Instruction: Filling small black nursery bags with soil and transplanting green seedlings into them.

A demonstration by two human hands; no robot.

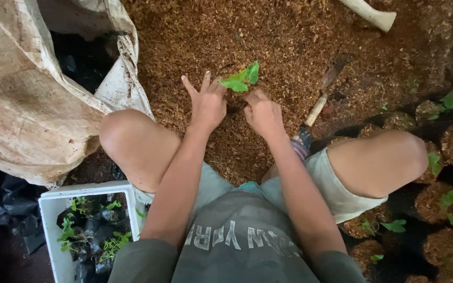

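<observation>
Both my hands, left hand [207, 105] and right hand [262, 114], pinch the small green leafy seedling [242, 79]; left of it, a white plastic crate [53, 202] holds black-bagged sprouts [93, 230].

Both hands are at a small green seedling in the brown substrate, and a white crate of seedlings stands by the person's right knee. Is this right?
Not quite. The head view shows the white crate by the person's left knee, not the right. The rest holds: the left hand and right hand are at the small green seedling in the brown substrate.
</observation>
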